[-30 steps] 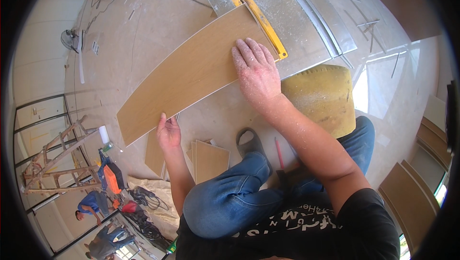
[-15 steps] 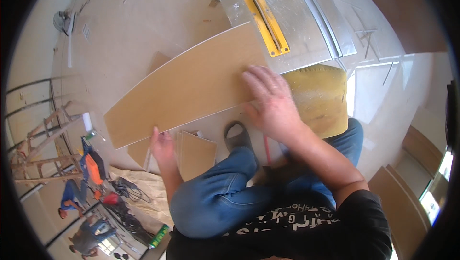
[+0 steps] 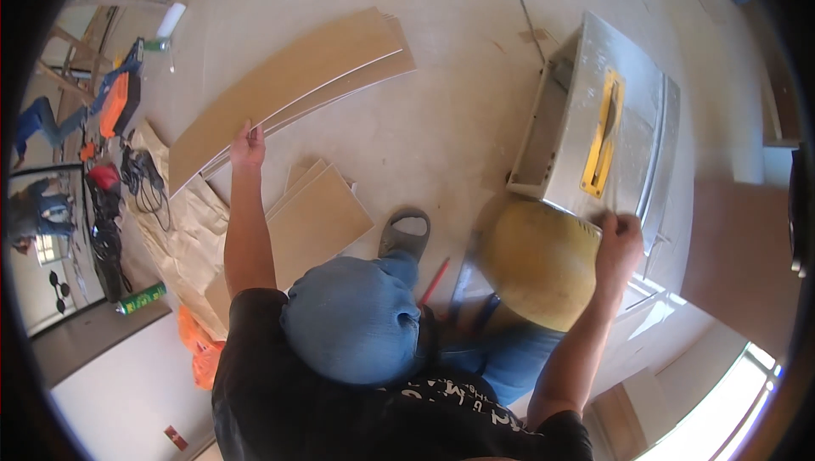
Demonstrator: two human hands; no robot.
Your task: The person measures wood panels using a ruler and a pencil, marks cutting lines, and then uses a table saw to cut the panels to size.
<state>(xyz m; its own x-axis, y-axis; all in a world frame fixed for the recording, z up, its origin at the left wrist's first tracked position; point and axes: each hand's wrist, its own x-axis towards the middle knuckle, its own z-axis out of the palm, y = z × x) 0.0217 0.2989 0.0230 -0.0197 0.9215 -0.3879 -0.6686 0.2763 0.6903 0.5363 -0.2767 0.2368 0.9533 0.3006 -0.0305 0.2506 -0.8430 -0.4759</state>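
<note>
My left hand (image 3: 247, 147) is closed on the near edge of a long brown board (image 3: 297, 79), low over the floor at the left. Beneath it lie more long boards (image 3: 395, 66) of the same kind. On the right, my right hand (image 3: 620, 253) has its fingers curled together at the near edge of a metal table saw (image 3: 624, 53). Whatever those fingers hold, if anything, is too small to make out. A yellow insert plate (image 3: 597, 168) with a dark slot is set in the saw's top. Between my legs and the saw stands a yellow, worn seat (image 3: 539, 266).
Shorter brown panels (image 3: 318, 215) are stacked left of my sandalled foot (image 3: 405, 232). A red stick (image 3: 435, 281) lies near the foot. Crumpled brown paper (image 3: 191, 232), an orange case (image 3: 119, 104) and a coiled cable (image 3: 144, 177) are at the left. A cord (image 3: 522, 2) runs toward the saw.
The long board has gone from beside the saw to the left, onto the other long boards, with my left hand on it. My right hand has left the board and moved to the saw's edge.
</note>
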